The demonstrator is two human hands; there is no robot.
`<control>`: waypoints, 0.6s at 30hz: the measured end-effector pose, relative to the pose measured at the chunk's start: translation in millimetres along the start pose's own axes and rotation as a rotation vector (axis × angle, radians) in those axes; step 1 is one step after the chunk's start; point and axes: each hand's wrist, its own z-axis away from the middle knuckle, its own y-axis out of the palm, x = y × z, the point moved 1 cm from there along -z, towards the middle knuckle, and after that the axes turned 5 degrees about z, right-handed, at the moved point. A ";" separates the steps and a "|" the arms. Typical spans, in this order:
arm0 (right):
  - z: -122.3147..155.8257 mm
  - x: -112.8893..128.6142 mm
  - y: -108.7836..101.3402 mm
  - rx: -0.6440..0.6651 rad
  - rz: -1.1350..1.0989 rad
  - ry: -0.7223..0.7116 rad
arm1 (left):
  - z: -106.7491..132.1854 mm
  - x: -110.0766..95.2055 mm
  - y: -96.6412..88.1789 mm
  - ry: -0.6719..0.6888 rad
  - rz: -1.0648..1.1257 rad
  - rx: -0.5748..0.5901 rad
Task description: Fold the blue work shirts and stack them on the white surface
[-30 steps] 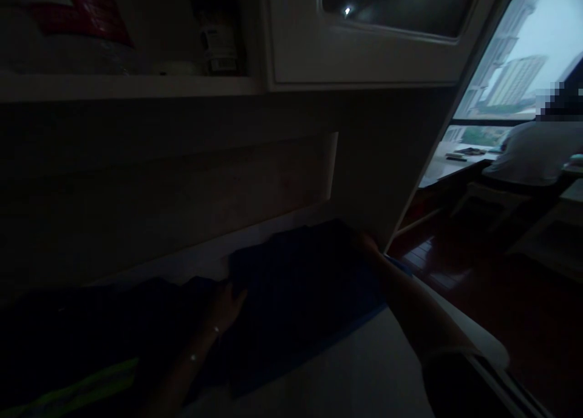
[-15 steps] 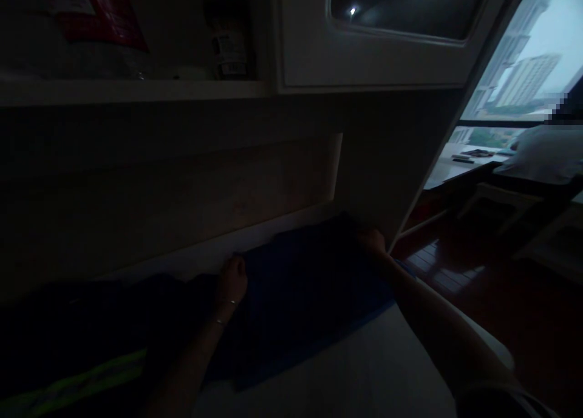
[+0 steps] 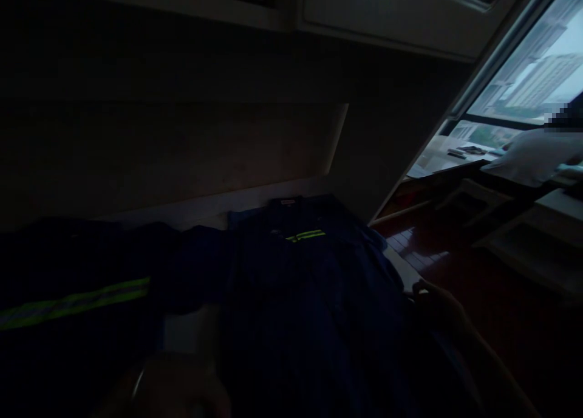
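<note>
A dark navy work jacket (image 3: 314, 284) with a collar label and a yellow-green reflective strip across the chest lies spread on a pale surface, over a blue cloth (image 3: 241, 219). At its right edge my right hand (image 3: 439, 305) is closed with bent fingers on the sleeve side. My left hand (image 3: 182, 384), a bracelet at its wrist, is low in the view beside the jacket's left edge; darkness and the frame's bottom hide its fingers. Further left lies another dark garment (image 3: 77, 266) with a wide reflective band, its sleeve reaching toward the jacket.
Overhead runs a shelf (image 3: 191, 8) beside a cabinet door (image 3: 378, 17). A dim recessed panel (image 3: 204, 150) stands behind the garments. To the right are a reddish floor (image 3: 410, 248), stools (image 3: 473, 196), a person in a pale top (image 3: 523, 157) and a window (image 3: 537, 71).
The navy jacket with its strip now covers most of the blue cloth. My left hand has moved down toward me; my right hand has moved right and nearer. The view has tilted down.
</note>
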 end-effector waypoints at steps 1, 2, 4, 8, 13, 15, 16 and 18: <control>6.9 -7.6 -3.2 0.050 -0.023 0.041 | -0.8 -0.6 6.3 -0.026 -0.013 0.029; 11.2 -11.5 -4.9 0.094 -0.033 0.080 | -5.0 -1.6 10.3 -0.043 -0.017 0.029; 12.5 -8.6 -3.3 0.128 0.011 0.138 | -21.8 -3.4 12.1 -0.066 -0.043 -0.073; -7.1 28.7 24.4 0.024 0.278 -0.026 | -71.6 1.0 2.4 0.041 -0.164 -0.542; -48.4 87.6 84.7 -0.064 0.589 -0.374 | -126.2 21.7 -15.2 0.047 -0.640 -0.954; -64.3 103.1 101.6 -0.071 0.646 -0.334 | -139.5 30.0 -21.8 -0.011 -0.697 -0.987; -71.3 108.7 107.1 -0.069 0.651 -0.303 | -143.8 33.2 -24.7 -0.029 -0.676 -0.990; -82.5 116.2 112.5 -0.063 0.627 -0.255 | -147.8 36.7 -30.5 -0.034 -0.600 -1.013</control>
